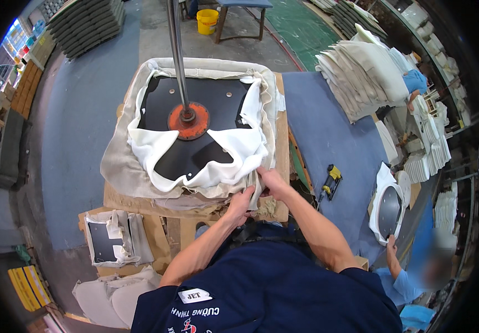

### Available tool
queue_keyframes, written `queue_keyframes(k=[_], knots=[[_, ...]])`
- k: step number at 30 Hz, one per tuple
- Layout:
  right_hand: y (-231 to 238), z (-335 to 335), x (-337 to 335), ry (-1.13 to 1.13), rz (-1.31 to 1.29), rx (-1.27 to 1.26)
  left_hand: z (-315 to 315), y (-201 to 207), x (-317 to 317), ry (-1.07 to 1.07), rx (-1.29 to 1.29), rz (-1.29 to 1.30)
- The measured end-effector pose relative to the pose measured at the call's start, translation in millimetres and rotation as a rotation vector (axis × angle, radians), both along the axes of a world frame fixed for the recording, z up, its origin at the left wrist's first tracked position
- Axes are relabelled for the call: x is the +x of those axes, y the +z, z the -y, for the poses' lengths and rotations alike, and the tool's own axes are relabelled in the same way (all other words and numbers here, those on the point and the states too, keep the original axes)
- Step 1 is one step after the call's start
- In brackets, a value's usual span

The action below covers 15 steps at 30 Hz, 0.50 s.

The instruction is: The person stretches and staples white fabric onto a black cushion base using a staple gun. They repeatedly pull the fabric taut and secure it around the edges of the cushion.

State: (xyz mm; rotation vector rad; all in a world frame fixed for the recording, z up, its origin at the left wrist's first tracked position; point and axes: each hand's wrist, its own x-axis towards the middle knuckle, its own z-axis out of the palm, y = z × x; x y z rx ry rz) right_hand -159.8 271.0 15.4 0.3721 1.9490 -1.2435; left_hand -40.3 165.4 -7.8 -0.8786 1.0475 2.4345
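Beige fabric (118, 171) surrounds a black board (222, 111) on the tabletop (133, 203), under an orange disc (199, 130). Your left grip (241, 204) and right grip (273, 183) pinch closed on the fabric's near right corner.

Showing Print in Three Places

Bearing dark capital letters, standing upright, on a white tag (194, 296) across the navy shirt (289, 283). Displaying white lettering (195, 312), turned upside down, beside a red-and-white emblem (189, 326) on the same cloth. Carrying print too small for reading on the yellow bucket (207, 22).
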Motion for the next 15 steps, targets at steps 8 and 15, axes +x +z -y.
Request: queue_keyframes(k=[8,15], knots=[[-4,-27,18,0.490,-0.756,0.206,-8,-14,15,0.068,-0.292,-0.181],[7,-29,39,0.560,-0.906,0.219,1,-36,29,-0.025,-0.270,-0.280]])
